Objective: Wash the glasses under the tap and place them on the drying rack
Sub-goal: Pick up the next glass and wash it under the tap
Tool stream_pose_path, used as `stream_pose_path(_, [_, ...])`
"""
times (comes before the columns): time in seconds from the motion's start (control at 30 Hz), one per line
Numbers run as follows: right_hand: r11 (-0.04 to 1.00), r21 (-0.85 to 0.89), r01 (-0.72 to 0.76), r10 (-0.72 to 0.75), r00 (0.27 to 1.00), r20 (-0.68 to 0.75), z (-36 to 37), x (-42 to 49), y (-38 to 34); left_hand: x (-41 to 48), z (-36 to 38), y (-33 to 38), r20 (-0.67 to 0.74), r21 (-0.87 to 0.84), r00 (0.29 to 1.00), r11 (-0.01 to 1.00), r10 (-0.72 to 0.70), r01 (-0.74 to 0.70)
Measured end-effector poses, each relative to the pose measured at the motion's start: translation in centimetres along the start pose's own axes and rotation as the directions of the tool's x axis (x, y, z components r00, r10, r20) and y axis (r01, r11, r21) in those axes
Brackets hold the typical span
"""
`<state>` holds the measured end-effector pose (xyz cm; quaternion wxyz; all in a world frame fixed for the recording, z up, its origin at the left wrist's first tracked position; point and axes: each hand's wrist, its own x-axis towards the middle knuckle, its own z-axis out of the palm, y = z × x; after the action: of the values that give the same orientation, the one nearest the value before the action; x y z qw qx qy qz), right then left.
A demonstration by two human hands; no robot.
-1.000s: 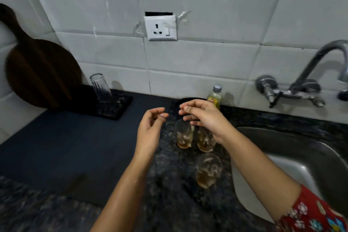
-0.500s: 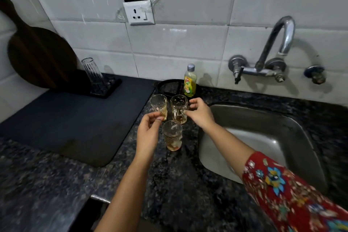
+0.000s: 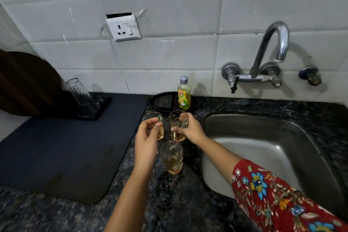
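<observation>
Head view: the speckled table (image 3: pixel 178 207) carries everything, and we place each thing by the steel sink (image 3: pixel 267 137) set into it. Left of the sink lies a dark mat (image 3: pixel 62 149). The tap (image 3: pixel 273 43) curves from the wall above the sink, and we see no water running. Far left of the sink, the black drying rack (image 3: pixel 95 108) holds 1 upturned glass (image 3: pixel 78 90).

Just left of the sink stand 3 glasses with amber dregs. The right hand (image 3: pixel 193 129) grips the nearest glass (image 3: pixel 178 125), thumb in front and fingers curled behind. The left hand (image 3: pixel 147 139) has its fingers curled round the farthest glass (image 3: pixel 153 116). The 3rd glass (image 3: pixel 172 156) stands untouched by the sink's front corner.

We judge this the pick-up step. The next move calls for lifting both glasses without knocking the 3rd, carrying them over the sink, then freeing a hand for the tap.

0.5 s ago the right fingertips only touched the rim and the left hand sat lower; now both hands wrap their glasses.
</observation>
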<state>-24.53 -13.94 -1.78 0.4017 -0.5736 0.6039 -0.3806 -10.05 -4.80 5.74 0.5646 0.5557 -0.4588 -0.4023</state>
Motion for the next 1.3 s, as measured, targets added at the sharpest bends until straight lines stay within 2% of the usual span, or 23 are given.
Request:
stream_pose_path(0.1, [0.98, 0.197, 0.002, 0.028, 0.988, -0.15, -2.9, -2.1, 0.3, 0.5, 1.5, 0.3, 0.024, -0.005, 0.999, 1.0, 0.025, -0.025])
stream_pose_path(0.17, [0.951, 0.308, 0.015, 0.048, 0.98, -0.196, -5.9, -3.9, 0.6, 0.7, 3.4, 0.5, 0.069, 0.006, 0.997, 0.999, 0.036, -0.036])
stream_pose_path(0.27, [0.935, 0.353, 0.024, 0.067, 0.968, -0.243, -11.2, -6.4, 1.6, 1.3, 7.8, 0.3, 0.208, 0.046, 0.978, 0.998, 0.02, -0.03])
stream_pose_path(0.4, [0.973, 0.228, -0.026, 0.093, 0.952, -0.291, -17.2, -8.1, 3.5, 3.0, 15.0, -0.2, 0.329, 0.133, 0.944, 0.991, -0.033, -0.012])
stream_pose_path(0.6, [0.991, 0.077, -0.114, 0.133, 0.939, -0.318, -22.1, -8.9, 5.9, 5.7, 24.5, 1.1, 0.324, 0.428, 0.946, 0.896, -0.033, -0.115])
stream_pose_path(0.77, [0.99, -0.052, -0.128, 0.106, 0.943, -0.317, -24.1, -9.4, 7.2, 7.4, 28.4, 1.7, 0.286, 0.565, 0.956, 0.818, -0.071, -0.108])
stream_pose_path(1.03, [0.992, -0.083, -0.099, 0.075, 0.964, -0.255, -24.1, -9.7, 7.9, 7.6, 29.1, 1.6, 0.253, 0.629, 0.967, 0.765, -0.037, -0.135])
stream_pose_path(1.13, [0.992, -0.084, -0.098, 0.075, 0.967, -0.244, -23.6, -9.6, 8.0, 8.1, 29.2, 1.5, 0.239, 0.6, 0.969, 0.794, -0.064, -0.095])
stream_pose_path(1.3, [0.995, -0.023, -0.099, 0.092, 0.975, -0.204, -22.6, -9.0, 8.8, 7.7, 28.3, 0.9, 0.274, 0.444, 0.953, 0.896, -0.132, -0.004])
